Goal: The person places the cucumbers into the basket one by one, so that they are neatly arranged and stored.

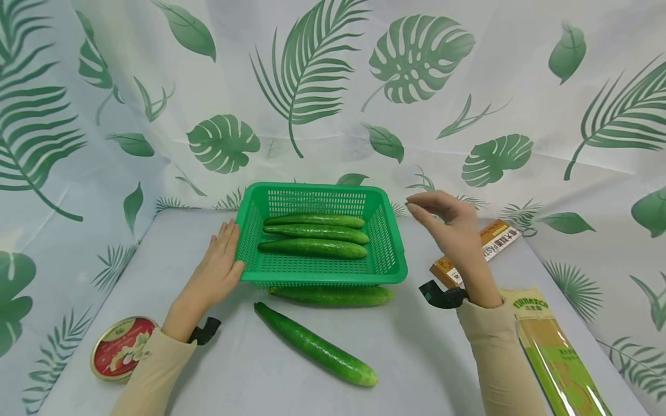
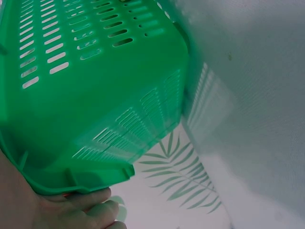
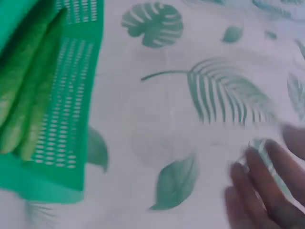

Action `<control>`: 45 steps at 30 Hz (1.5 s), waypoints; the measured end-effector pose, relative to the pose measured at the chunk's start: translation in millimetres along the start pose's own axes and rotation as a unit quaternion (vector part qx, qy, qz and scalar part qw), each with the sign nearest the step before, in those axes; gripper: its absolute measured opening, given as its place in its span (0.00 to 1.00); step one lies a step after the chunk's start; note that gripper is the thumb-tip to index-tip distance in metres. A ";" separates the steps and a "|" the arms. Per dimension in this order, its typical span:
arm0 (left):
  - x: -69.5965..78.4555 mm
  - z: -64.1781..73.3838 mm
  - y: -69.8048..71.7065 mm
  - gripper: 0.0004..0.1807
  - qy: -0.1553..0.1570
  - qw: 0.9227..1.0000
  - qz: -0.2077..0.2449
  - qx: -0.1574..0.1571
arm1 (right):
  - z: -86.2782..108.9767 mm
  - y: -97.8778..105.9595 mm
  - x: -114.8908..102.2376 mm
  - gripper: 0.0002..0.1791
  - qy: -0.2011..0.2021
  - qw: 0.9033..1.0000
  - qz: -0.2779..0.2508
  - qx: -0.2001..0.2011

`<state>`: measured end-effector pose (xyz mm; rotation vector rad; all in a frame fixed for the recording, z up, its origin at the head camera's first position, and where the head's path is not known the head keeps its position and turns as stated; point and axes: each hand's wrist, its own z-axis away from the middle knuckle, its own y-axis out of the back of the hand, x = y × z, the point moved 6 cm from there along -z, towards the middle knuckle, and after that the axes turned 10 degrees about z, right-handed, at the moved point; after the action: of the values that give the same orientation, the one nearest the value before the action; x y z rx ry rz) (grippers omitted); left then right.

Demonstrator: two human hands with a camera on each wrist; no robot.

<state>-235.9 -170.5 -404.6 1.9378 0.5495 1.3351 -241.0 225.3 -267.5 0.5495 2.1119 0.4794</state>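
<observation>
A green plastic basket (image 1: 322, 277) holds three cucumbers (image 1: 312, 248) lying side by side. My left hand (image 1: 215, 266) rests against its left rim with the fingers extended; the left wrist view shows those fingers (image 2: 95, 207) along the rim. To the right of the basket, my right hand (image 1: 450, 231) is raised in the air, thumb and fingers apart with nothing between them. Just below the basket's front wall lies a cucumber (image 1: 338, 296), partly covered by it. Nearer to me, another cucumber (image 1: 317, 346) lies diagonally on the table.
A round red tin (image 1: 125, 349) sits at the left beside my forearm. Behind my right wrist is a brown and white pasta box (image 1: 499, 242), and a green and yellow noodle packet (image 1: 564, 364) lies at the right. A leaf-print curtain (image 1: 322, 144) closes off the back.
</observation>
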 end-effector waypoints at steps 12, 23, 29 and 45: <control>0.5 -0.2 0.7 0.37 0.002 1.000 0.002 0.001 | 75.3 -17.6 109.2 0.09 -0.245 0.938 -0.244 0.022; 2.6 -0.9 1.6 0.37 0.010 1.000 0.000 -0.008 | 118.9 -71.6 136.5 0.26 -0.283 0.907 -0.171 -0.260; 1.8 -0.6 0.5 0.37 0.007 1.000 0.002 -0.010 | 126.5 -84.9 133.5 0.34 -0.224 0.909 -0.109 -0.335; -0.1 -0.3 0.0 0.37 -0.001 1.000 0.001 -0.002 | 127.3 -94.0 125.4 0.28 -0.206 0.931 -0.061 -0.296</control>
<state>-236.1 -170.5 -404.7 1.9370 0.5444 1.3341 -219.7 232.9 -468.2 0.1439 1.4864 0.8120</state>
